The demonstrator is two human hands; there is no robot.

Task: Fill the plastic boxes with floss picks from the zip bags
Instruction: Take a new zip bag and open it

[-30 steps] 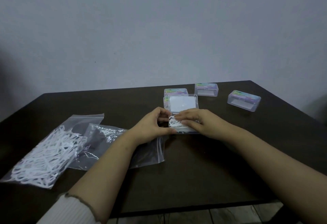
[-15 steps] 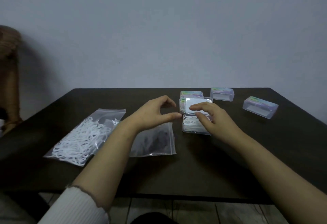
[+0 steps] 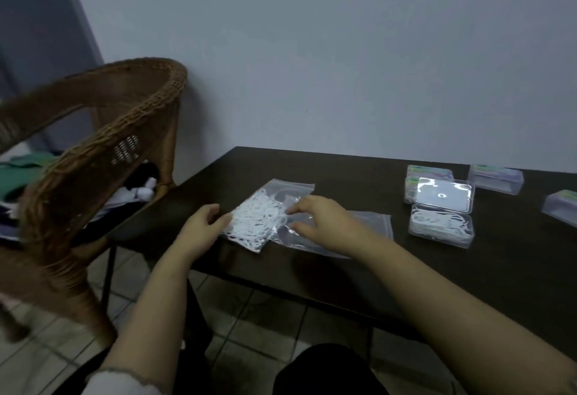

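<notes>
The full zip bag (image 3: 260,218) of floss picks lies at the table's (image 3: 437,269) left end, well left of the open box (image 3: 440,227); both hands have left that box. Left hand (image 3: 203,229) pinches the bag's near-left edge; right hand (image 3: 324,223) rests relaxed on it, fingers spread

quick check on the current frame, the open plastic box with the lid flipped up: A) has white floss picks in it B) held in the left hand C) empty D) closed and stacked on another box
A: the open plastic box sits on the table with white floss picks in its tray and its lid raised behind, and both hands are away at the full zip bag.
</notes>
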